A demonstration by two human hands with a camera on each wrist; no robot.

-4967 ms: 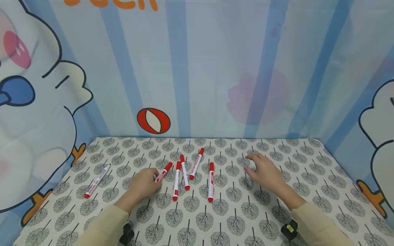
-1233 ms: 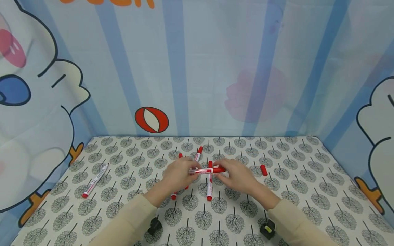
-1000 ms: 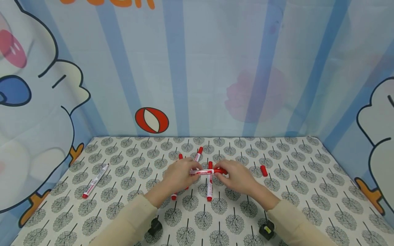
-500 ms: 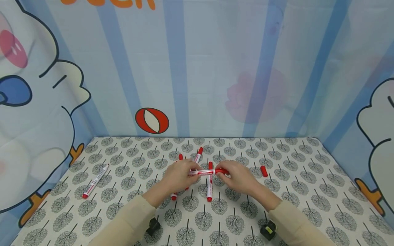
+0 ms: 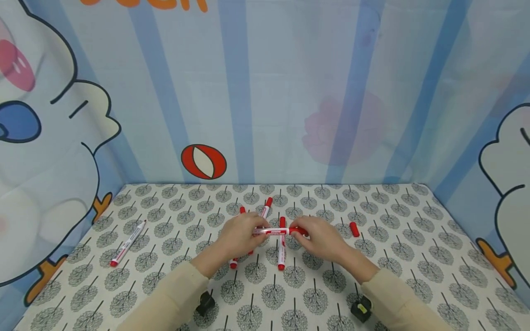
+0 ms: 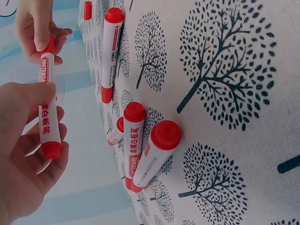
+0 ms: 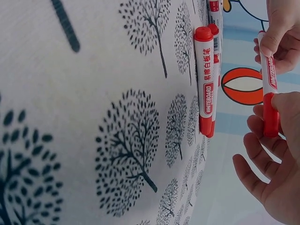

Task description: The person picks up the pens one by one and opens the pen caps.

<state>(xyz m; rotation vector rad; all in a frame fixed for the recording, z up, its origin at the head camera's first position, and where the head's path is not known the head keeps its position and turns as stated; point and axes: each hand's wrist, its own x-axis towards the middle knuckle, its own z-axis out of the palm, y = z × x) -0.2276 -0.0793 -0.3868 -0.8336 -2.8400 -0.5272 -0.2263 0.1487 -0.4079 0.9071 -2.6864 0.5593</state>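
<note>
A white whiteboard marker [image 5: 275, 231] with red ends is held level above the table between both hands. My left hand [image 5: 240, 234] grips its white barrel, thumb on one side and fingers on the other. The red cap [image 7: 271, 112] at the other end is pinched by the thumb and fingers of my right hand [image 5: 319, 236]. In the right wrist view, the cap sits flush against the barrel. Below the hands lies another capped marker [image 5: 282, 253]; more capped markers [image 6: 133, 136] lie by my left hand, partly hidden by it in the head view.
An uncapped marker [image 5: 128, 243] lies at the left, tip pointing away. A loose red cap [image 5: 354, 229] lies right of my right hand. The table wears a tree-print cloth [image 5: 314, 294], and a cartoon-printed curtain [image 5: 281, 92] stands behind it.
Since 5 seconds ago my left hand has lifted the marker to the middle, and my right hand has come leftward onto its cap. During the last second both hands stay nearly still.
</note>
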